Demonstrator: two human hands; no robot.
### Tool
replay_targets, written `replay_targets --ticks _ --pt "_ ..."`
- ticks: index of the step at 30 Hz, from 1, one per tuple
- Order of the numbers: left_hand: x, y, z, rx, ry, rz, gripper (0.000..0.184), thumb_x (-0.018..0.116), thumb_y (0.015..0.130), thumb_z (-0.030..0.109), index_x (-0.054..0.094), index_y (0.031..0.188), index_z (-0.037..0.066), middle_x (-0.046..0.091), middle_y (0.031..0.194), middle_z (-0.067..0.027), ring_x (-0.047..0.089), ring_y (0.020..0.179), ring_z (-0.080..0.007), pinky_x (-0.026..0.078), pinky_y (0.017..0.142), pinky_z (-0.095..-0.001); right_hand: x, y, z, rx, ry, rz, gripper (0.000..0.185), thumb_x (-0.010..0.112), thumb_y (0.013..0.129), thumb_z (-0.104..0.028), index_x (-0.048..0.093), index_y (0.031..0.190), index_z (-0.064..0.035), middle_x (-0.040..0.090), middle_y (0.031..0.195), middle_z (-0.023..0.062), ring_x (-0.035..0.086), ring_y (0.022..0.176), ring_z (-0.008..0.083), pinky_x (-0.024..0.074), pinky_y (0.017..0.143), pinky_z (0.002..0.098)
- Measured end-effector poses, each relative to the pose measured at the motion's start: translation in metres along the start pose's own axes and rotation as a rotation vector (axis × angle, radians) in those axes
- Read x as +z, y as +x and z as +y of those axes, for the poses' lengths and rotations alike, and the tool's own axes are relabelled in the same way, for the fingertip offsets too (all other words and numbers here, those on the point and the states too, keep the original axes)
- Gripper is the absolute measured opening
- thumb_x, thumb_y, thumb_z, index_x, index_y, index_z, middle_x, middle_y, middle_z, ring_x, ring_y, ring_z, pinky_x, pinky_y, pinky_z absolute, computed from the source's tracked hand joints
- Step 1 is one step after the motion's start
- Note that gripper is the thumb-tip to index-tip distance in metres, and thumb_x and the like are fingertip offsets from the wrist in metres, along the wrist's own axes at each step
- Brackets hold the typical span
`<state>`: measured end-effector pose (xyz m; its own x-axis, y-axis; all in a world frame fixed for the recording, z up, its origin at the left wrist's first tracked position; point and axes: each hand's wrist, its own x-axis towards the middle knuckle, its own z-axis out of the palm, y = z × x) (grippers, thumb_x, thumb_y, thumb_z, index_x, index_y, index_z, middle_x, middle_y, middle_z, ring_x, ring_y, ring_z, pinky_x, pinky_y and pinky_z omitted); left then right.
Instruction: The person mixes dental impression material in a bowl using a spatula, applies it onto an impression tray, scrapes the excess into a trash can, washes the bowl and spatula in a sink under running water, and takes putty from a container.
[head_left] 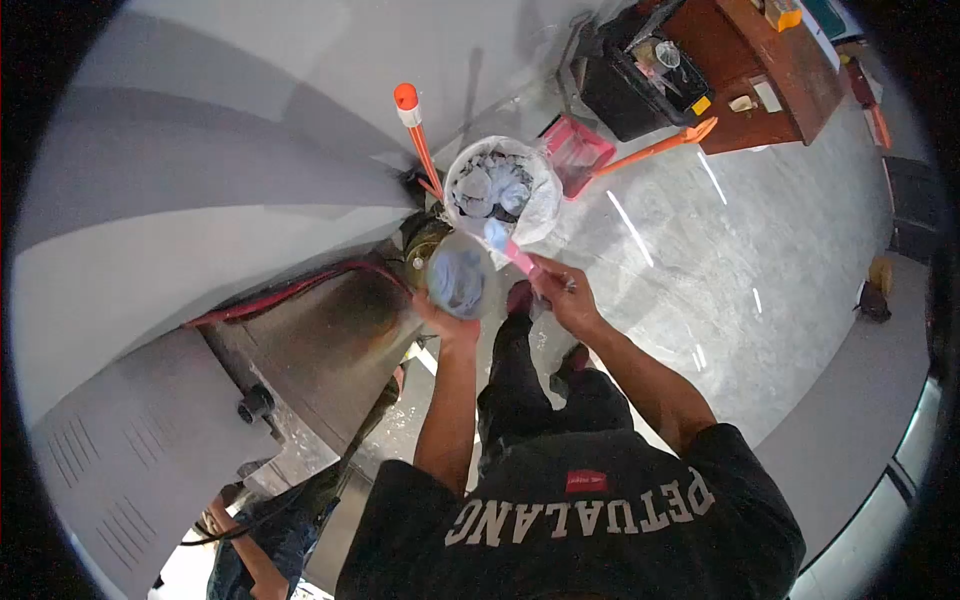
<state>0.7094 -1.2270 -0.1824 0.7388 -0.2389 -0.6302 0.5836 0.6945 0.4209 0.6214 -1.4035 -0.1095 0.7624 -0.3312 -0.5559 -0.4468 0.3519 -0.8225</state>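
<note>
1. Working beside a round white bucket with a pale plastic liner (545, 200), a person in a black T-shirt with white lettering (620, 550) has both hands on the near side of it, the side toward their own body.
2. The left hand (450, 320) is curled around a round, translucent container (491, 275) just nearer the body than the bucket; the grip looks snug, though I can't see the fingertips behind it. Inside sits a soft-looking bluish-grey mass (459, 282).
3. The right hand (565, 293) is closed around a slim pink handle (520, 257), also on the bucket's near side. Its far end carries a pale bluish blob (497, 234) over the bucket's near rim; whether the two touch, I can't tell.
4. Grey lumps and a bluish wad (510, 192) lie in the bucket.
5. Left of the bucket, as the person faces it, leans an orange pole with a white band (410, 112); just right of it lies a reddish-pink dustpan (580, 150).
6. Farther off, beyond the bucket to the right, stand a black plastic bin (615, 95) and a reddish-brown wooden cabinet (815, 95).
7. Well behind the bucket, on the left, another person's bare forearm (262, 572) shows.
</note>
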Motion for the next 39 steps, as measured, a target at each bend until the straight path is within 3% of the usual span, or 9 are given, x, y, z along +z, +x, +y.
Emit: replay_targets --ticks 3,7,13,18,21,23,27,35,39 --pt "-0.009 -0.014 0.019 -0.009 0.053 0.024 0.074 0.048 0.082 0.058 0.050 0.139 0.011 0.053 0.137 -0.0110 0.049 0.127 -0.0358 0.039 0.105 -0.0571 -0.008 0.077 0.048 -0.788 -0.518 0.282 0.035 0.059 0.097 -0.014 0.061 0.131 -0.0080 0.061 0.075 0.0067 0.056 0.060 0.0181 0.0448 0.055 0.0306" --pt "-0.042 -0.035 0.030 -0.050 0.096 0.010 0.075 0.049 0.081 0.061 0.050 0.139 0.012 0.052 0.138 -0.0116 0.048 0.128 -0.0357 0.039 0.105 -0.0578 -0.020 0.170 0.092 -0.342 -1.257 0.251 0.045 0.053 0.089 -0.007 0.057 0.134 -0.0154 0.063 0.088 0.0175 0.063 0.072 0.0397 0.0528 0.064 0.0448" --pt "-0.049 -0.030 0.030 -0.119 0.056 -0.041 0.073 0.047 0.083 0.060 0.051 0.139 0.013 0.052 0.139 -0.0117 0.048 0.128 -0.0358 0.039 0.105 -0.0574 -0.032 0.161 0.087 -0.590 -1.010 0.333 0.038 0.058 0.089 -0.009 0.062 0.127 -0.0108 0.066 0.083 0.0178 0.065 0.072 0.0381 0.0518 0.063 0.0453" --pt "-0.010 -0.027 0.005 -0.249 0.114 -0.031 0.072 0.045 0.084 0.060 0.051 0.138 0.013 0.052 0.138 -0.0114 0.049 0.127 -0.0360 0.039 0.104 -0.0588 -0.046 0.043 0.024 -0.324 -0.547 0.162 0.032 0.058 0.093 -0.018 0.066 0.118 0.0005 0.068 0.078 0.0074 0.061 0.070 0.0138 0.0518 0.067 0.0352" --pt "0.021 -0.043 -0.020 -0.336 0.155 -0.321 0.069 0.046 0.083 0.056 0.054 0.133 0.009 0.058 0.131 -0.0118 0.055 0.119 -0.0344 0.046 0.099 -0.0546 -0.053 -0.049 0.011 -0.541 -0.628 0.020 0.034 0.057 0.086 -0.021 0.068 0.111 -0.0011 0.072 0.100 0.0186 0.070 0.080 0.0241 0.0547 0.074 0.0389" --pt "0.018 -0.046 -0.046 -0.609 0.157 -0.710 0.070 0.048 0.083 0.057 0.055 0.131 0.008 0.060 0.128 -0.0117 0.057 0.115 -0.0333 0.049 0.095 -0.0498 -0.053 -0.116 0.007 -0.461 -0.695 0.125 0.033 0.061 0.085 -0.024 0.068 0.109 -0.0030 0.070 0.092 0.0194 0.069 0.078 0.0370 0.0541 0.073 0.0458" --pt "0.064 -0.159 -0.104 -0.861 0.368 -0.614 0.066 0.047 0.084 0.056 0.058 0.126 0.008 0.062 0.120 -0.0103 0.060 0.108 -0.0309 0.050 0.090 -0.0467 -0.057 -0.253 0.025 -0.149 -0.737 0.369 0.057 0.057 0.087 -0.023 0.031 0.135 -0.0045 0.065 0.083 0.0295 0.064 0.082 0.0496 0.0489 0.074 0.0574" --pt "-0.017 -0.410 -0.225 -1.451 0.810 -0.985 0.066 0.037 0.087 0.055 0.058 0.128 0.009 0.061 0.123 -0.0142 0.058 0.113 -0.0334 0.049 0.095 -0.0491 -0.021 -0.570 0.154 -0.266 -0.143 1.190 0.055 0.066 0.091 -0.033 0.042 0.129 -0.0008 0.067 0.093 0.0246 0.068 0.085 0.0379 0.0522 0.076 0.0448" --pt "-0.119 -0.547 -0.244 -1.708 0.924 -1.051 0.066 0.042 0.087 0.057 0.054 0.136 0.014 0.056 0.133 -0.0117 0.052 0.123 -0.0331 0.043 0.104 -0.0508 0.050 -0.663 0.262 -0.412 0.121 1.911 0.052 0.078 0.084 -0.032 0.056 0.121 -0.0046 0.071 0.080 0.0142 0.070 0.074 0.0241 0.0538 0.067 0.0382"
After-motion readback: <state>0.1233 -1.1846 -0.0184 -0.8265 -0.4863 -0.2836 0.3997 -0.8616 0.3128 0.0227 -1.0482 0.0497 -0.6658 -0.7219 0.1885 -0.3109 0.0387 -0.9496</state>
